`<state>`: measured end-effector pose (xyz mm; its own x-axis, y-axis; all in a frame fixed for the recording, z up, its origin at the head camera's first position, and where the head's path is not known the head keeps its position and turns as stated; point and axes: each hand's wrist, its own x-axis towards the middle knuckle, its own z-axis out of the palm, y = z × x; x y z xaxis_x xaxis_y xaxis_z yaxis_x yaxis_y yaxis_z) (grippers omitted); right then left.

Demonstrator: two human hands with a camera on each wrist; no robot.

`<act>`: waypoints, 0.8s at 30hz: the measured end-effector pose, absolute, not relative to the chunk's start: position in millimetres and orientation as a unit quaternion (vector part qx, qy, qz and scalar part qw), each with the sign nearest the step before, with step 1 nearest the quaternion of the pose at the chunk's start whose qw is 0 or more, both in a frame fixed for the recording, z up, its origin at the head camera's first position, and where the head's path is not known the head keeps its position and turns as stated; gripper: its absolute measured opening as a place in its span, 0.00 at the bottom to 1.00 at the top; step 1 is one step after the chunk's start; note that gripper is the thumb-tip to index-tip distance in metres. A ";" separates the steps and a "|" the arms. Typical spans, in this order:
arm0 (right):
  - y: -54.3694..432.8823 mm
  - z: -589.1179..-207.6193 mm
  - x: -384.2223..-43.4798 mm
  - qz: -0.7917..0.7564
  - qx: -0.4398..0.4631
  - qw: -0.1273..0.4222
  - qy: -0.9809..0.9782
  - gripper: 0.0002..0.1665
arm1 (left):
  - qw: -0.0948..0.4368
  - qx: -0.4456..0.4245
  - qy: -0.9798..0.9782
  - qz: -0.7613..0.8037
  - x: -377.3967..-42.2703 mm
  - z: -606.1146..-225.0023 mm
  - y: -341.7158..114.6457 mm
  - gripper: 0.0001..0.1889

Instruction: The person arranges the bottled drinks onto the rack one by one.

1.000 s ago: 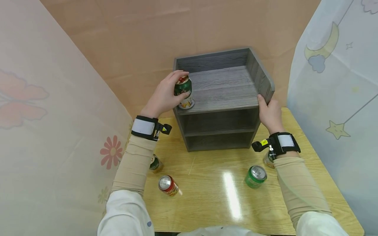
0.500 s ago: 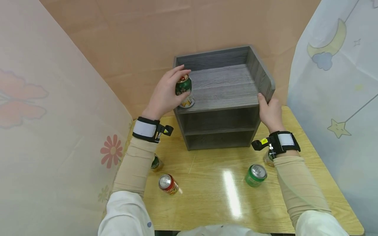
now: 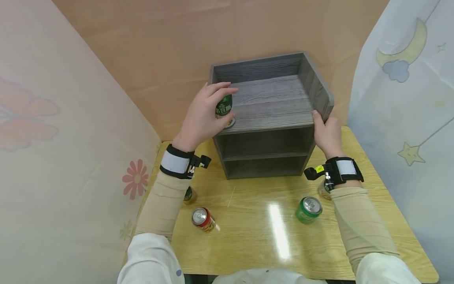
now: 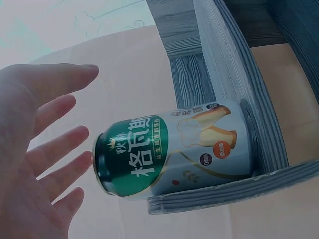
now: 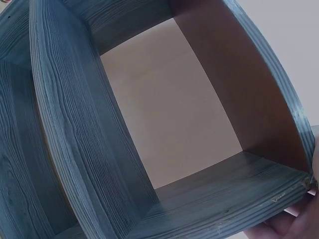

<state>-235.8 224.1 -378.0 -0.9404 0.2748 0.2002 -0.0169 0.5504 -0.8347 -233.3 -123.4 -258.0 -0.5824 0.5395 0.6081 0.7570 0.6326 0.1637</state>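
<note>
A green and white drink can (image 3: 224, 105) stands upright at the left front corner of the grey wooden shelf's (image 3: 271, 96) top board. My left hand (image 3: 205, 114) is around it with thumb and fingers spread. In the left wrist view the fingers are straight, and a gap separates most of them from the can (image 4: 174, 152). With thumb on the front edge, my right hand (image 3: 327, 136) grips the shelf's right side. The right wrist view shows its fingers beneath the panel of the shelf (image 5: 79, 114), at the lower right corner.
On the wooden table (image 3: 244, 244), a red can (image 3: 203, 219) stands at the left and a green can (image 3: 308, 210) at the right. One more can (image 3: 189, 196) is partly hidden by the left forearm, another (image 3: 324, 190) by the right wrist. Patterned cloth hangs on both sides.
The fingers of my left hand have opened away from the can, which stays on the top board. My right hand keeps its grip on the shelf. The head view has shifted slightly.
</note>
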 end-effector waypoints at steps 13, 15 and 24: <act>229.4 -380.5 -235.4 0.468 -0.076 0.166 -0.865 0.36 | 0.250 -0.382 -0.857 -0.239 -204.6 -267.4 -134.4 0.25; 229.7 -380.6 -235.2 0.466 -0.077 0.166 -0.866 0.36 | 0.255 -0.383 -0.854 -0.242 -200.3 -269.6 -136.9 0.25; 224.6 -380.9 -234.9 0.469 -0.076 0.164 -0.864 0.37 | 0.274 -0.385 -0.844 -0.256 -179.0 -283.1 -156.7 0.26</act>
<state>-234.9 224.6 -380.9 -0.9346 0.2852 0.2128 -0.0230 0.5483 -0.8360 -179.0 -156.7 -283.1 -0.5543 0.5091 0.6585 0.7889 0.5736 0.2207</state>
